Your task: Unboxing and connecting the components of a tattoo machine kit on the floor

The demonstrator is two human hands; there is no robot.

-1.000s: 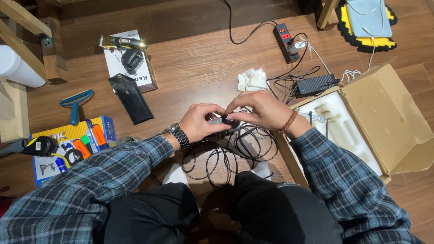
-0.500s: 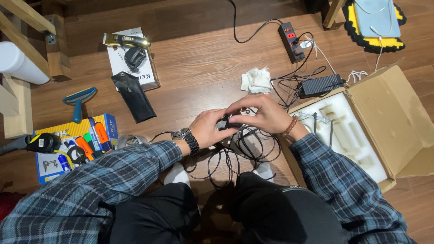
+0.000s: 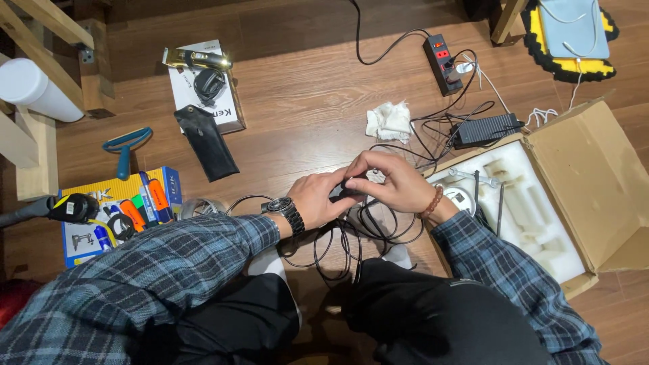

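A: What is the biggest thing down there?

B: The floor (image 3: 304,101), brown wood planks with a dull grain, running left to right. Pale timber legs (image 3: 40,81) stand at the left edge.

A: And on it?

B: An open cardboard box (image 3: 595,176) on the right, flaps up, with a white foam insert (image 3: 534,209) cut into slots; thin metal tools lie in it. Left of centre sits a bright yellow and blue carton (image 3: 115,216) with orange and green handles on it. Above that, a flat white box (image 3: 203,88) carries a gold-coloured clipper, and a black pouch (image 3: 206,142) lies slanted beside it.

A: Smaller things?

B: A black power strip (image 3: 443,64) near the top, a black brick-shaped adapter (image 3: 487,130) just left of the cardboard box, a crumpled white cloth (image 3: 389,120), and a blue-handled tool (image 3: 125,145).

A: What are the hands doing?

B: The left hand (image 3: 321,199) and the right hand (image 3: 389,182) meet in the middle, fingers curled shut around a small black piece (image 3: 345,191) joined to a black cable (image 3: 351,236). The piece is mostly covered, so I cannot tell which way it points.

A: And the cable?

B: Thin, smooth and rubbery, it hangs in loose round loops just below the hands, above the person's knees, and spreads sideways more than lengthwise.

A: Anything on the wrists?

B: A dark metal watch (image 3: 287,213) on the left, a brown bead bracelet (image 3: 433,201) on the right, with blue plaid sleeves.
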